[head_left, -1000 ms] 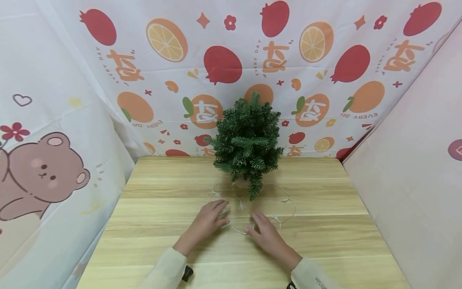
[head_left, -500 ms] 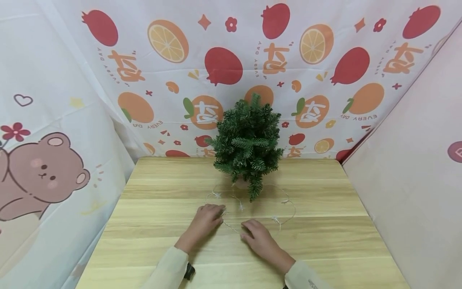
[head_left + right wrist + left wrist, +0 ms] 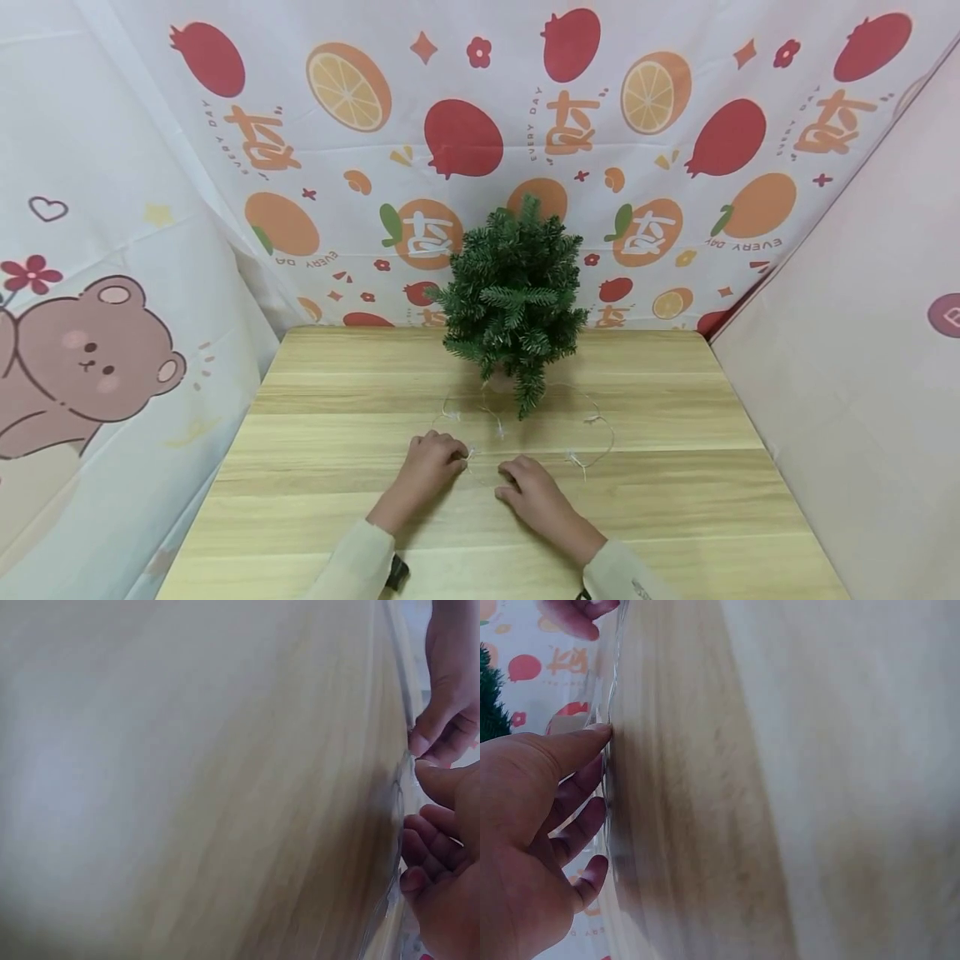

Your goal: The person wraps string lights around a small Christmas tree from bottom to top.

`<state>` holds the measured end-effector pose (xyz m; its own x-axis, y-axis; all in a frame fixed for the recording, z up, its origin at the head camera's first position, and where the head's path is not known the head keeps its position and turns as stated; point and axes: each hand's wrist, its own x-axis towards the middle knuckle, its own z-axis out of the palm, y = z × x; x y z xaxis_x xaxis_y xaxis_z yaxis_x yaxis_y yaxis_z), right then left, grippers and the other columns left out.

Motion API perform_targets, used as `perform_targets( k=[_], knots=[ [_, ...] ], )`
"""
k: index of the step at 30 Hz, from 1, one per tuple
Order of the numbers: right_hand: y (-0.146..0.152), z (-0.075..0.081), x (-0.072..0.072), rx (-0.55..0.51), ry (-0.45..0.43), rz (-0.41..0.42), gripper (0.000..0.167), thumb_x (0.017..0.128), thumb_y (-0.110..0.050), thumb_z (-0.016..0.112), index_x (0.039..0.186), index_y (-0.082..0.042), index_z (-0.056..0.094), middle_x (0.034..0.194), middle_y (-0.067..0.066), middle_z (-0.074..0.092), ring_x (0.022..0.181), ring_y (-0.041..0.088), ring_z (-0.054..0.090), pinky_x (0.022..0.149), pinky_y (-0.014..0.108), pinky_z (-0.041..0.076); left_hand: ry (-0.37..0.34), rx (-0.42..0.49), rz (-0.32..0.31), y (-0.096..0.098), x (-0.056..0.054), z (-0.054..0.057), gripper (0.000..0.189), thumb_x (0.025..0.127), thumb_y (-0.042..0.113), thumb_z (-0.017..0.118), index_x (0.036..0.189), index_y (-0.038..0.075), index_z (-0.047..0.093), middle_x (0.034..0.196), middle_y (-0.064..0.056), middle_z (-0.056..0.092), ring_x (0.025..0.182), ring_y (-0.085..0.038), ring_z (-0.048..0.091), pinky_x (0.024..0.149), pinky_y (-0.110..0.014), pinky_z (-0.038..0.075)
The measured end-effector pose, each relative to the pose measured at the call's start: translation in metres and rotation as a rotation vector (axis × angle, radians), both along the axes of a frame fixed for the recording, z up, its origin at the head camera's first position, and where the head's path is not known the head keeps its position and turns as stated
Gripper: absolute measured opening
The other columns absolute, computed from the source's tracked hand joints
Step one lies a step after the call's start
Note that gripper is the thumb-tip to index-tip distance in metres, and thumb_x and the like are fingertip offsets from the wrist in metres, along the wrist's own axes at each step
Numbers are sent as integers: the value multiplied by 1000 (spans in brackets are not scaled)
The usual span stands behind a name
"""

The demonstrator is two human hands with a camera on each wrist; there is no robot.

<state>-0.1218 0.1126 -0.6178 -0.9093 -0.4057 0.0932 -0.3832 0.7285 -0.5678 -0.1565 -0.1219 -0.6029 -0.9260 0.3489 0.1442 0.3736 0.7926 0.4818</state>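
Observation:
A thin clear string of fairy lights (image 3: 500, 430) with small pale star-like bulbs lies in loops on the wooden table. My left hand (image 3: 427, 468) pinches its wire between thumb and forefinger, with one bulb just beyond the fingertips. To its right, my right hand (image 3: 542, 500) also holds the wire by thumb and forefinger, its other fingers loosely curled. In the left wrist view the wire (image 3: 616, 671) runs from one hand to the other. Behind the loops stands a small green artificial Christmas tree (image 3: 517, 292), its base mostly hidden by branches.
The light wooden table (image 3: 675, 508) ends at a fruit-printed cloth (image 3: 465, 75) hung close behind the tree. Pale cloths also hang along both sides, the left one bearing a bear print (image 3: 93, 358).
Both hands have drawn slightly toward the near edge, pulling the left part of the light string along. The right fingers have closed on the wire. The tree stays put.

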Motion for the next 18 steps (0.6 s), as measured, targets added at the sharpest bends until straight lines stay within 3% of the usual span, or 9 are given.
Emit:
perform_targets(
  k=[4,10,18],
  knots=[
    [-6,1,-1,9,-27,-14,31,93,-33,73,115,-11,70,92,-8,56,82,4,47,74,25,46,34,11,-13,2,3,-2,4,86,21,79,87,21,75,84,10,69,81,-11,53,78,-36,34],
    [-13,3,2,4,6,-45,29,91,-33,75,109,-11,71,91,-7,59,82,5,50,74,26,48,81,-14,-22,8,8,-3,6,87,22,78,83,21,74,83,9,70,78,-12,55,76,-34,32],
    [-15,8,2,25,49,-100,25,92,-34,75,103,-11,72,81,-11,54,73,3,46,65,21,44,92,41,-73,20,15,4,7,90,19,75,84,20,73,86,7,72,86,-14,66,82,-39,41]
  ],
)
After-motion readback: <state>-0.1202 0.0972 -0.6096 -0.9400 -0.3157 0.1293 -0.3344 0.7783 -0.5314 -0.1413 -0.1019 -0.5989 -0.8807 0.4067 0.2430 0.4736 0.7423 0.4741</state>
